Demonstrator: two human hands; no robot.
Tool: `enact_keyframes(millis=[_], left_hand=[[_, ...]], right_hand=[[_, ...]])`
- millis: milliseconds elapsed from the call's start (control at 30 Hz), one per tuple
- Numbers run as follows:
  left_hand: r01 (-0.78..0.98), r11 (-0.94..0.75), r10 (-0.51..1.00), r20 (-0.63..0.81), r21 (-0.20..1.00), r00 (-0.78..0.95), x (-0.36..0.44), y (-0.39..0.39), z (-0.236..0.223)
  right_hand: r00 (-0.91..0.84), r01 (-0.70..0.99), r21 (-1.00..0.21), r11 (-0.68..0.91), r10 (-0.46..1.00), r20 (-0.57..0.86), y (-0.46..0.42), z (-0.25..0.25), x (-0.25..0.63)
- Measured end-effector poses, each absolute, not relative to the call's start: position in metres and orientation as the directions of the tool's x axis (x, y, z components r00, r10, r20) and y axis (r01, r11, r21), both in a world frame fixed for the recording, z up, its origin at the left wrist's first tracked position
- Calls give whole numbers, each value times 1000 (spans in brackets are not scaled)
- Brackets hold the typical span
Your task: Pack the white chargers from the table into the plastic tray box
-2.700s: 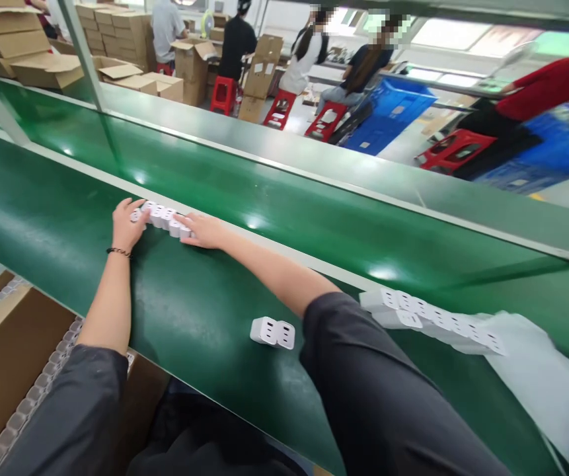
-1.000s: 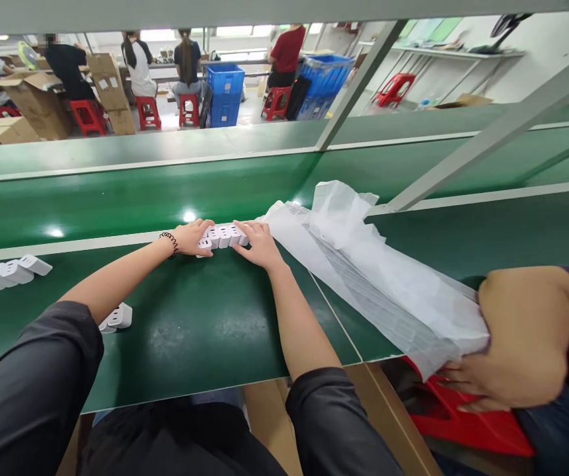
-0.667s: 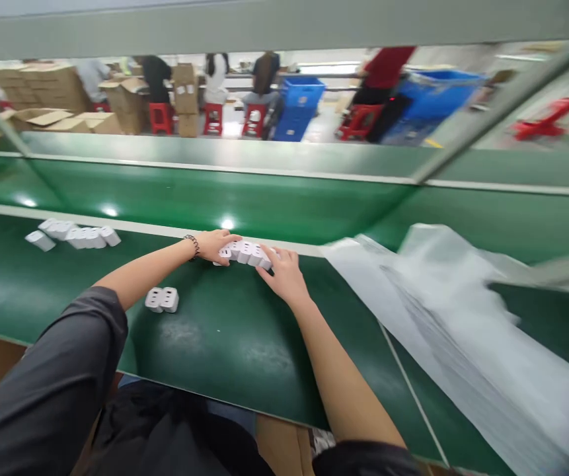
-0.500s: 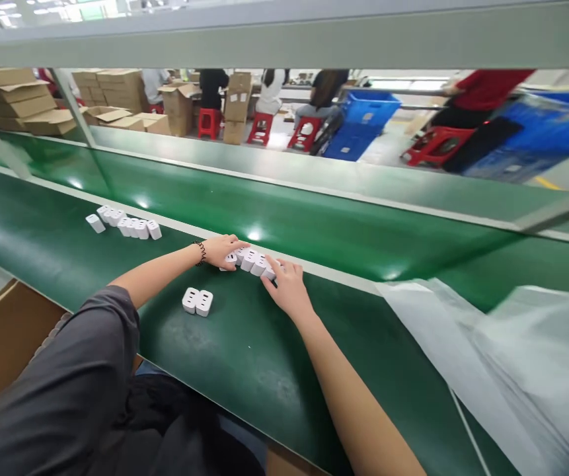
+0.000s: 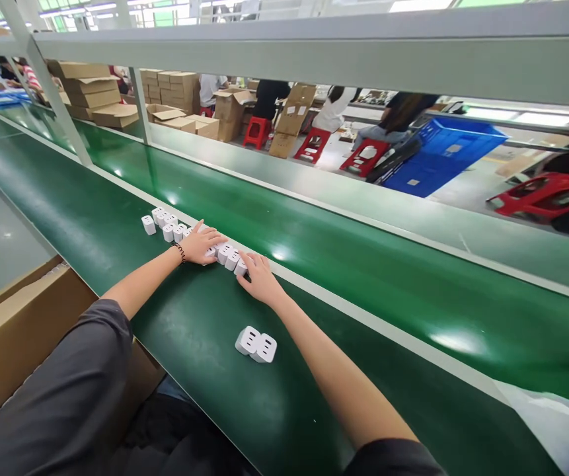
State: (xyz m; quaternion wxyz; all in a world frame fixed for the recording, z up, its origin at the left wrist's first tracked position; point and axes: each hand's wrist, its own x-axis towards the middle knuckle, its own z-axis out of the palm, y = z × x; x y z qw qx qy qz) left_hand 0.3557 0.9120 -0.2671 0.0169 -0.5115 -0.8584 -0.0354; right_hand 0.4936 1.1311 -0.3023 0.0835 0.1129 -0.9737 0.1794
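Note:
Both my hands press in on a row of white USB chargers (image 5: 225,254) from its two ends, on the green conveyor belt (image 5: 180,330). My left hand (image 5: 199,246), with a black coil band at the wrist, wraps over the left end and hides part of it. My right hand (image 5: 259,281) grips the right end between thumb and fingers. Just left of my left hand stands another group of white chargers (image 5: 168,219). Nearer to me, two white chargers (image 5: 257,344) stand side by side, their ports facing up.
White sheeting (image 5: 552,416) lies on the belt at the lower right. A cardboard box (image 5: 31,330) stands below the belt's near edge at left. A pale rail (image 5: 314,56) crosses overhead. Beyond are people on red stools, cartons (image 5: 90,92) and blue crates (image 5: 437,155).
My hands have slid the charger row leftward along the belt, up to the other group. The view has swung left, so the sheeting has shifted to the right edge.

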Motion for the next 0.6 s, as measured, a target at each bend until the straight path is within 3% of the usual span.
enact_keyframes(millis=[200,433,600], left_hand=[[803,596,798,90,33,-596,323,854,-270],[750,660,732,190,43,-655,276,781,-269],[635,772,625,150,25,-766,247,738,-259]], right_hand=[[-921,-377,-357,855,-388,44,1092,-295,432],[-893,-399,-401,824,-448,-32,1022,-286,354],[-895,-380,-470,797,-445,-32,967,-273,319]])
